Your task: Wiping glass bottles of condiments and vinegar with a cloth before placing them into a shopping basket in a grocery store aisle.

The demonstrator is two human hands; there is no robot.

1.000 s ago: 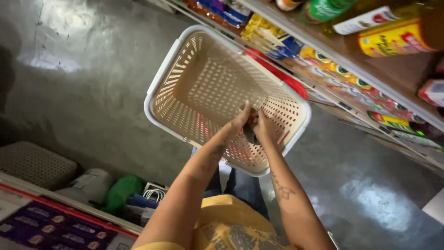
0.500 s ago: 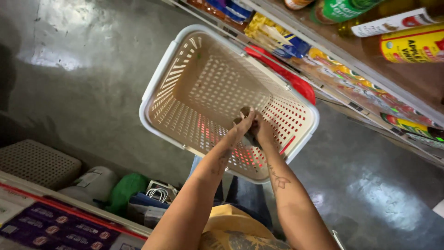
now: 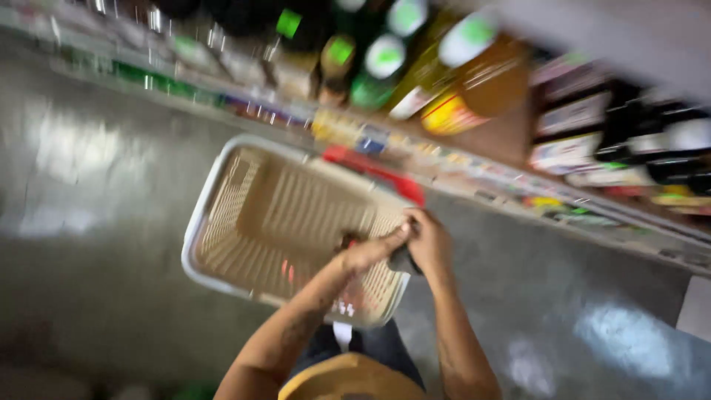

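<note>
The whole view is smeared by motion blur, so fine detail is lost. A beige plastic basket (image 3: 296, 222) with a white rolled rim hangs over the grey floor (image 3: 96, 296); its walls and bottom are a lattice of thin slats, and its shape is a rounded rectangle, tilted so the open mouth faces the camera. A red strip, likely a handle (image 3: 374, 169), runs along the basket's far edge.

Both hands meet at the basket's near right corner. The left hand (image 3: 370, 250) has its fingers curled over the rim, closed in a grip on something small and dark (image 3: 404, 261) that lies between the two hands; what that dark thing is cannot be told. The right hand (image 3: 431, 241) presses against the same dark thing from the other side, fingers bent around it, touching the left hand.

Beyond the basket, a shelf (image 3: 511, 130) holds bottles (image 3: 474, 81) with green caps, glossy and rounded, filled with amber liquid, and flat bright packets (image 3: 348, 130) along its edge. The floor below the basket is smooth polished concrete with pale glare patches
</note>
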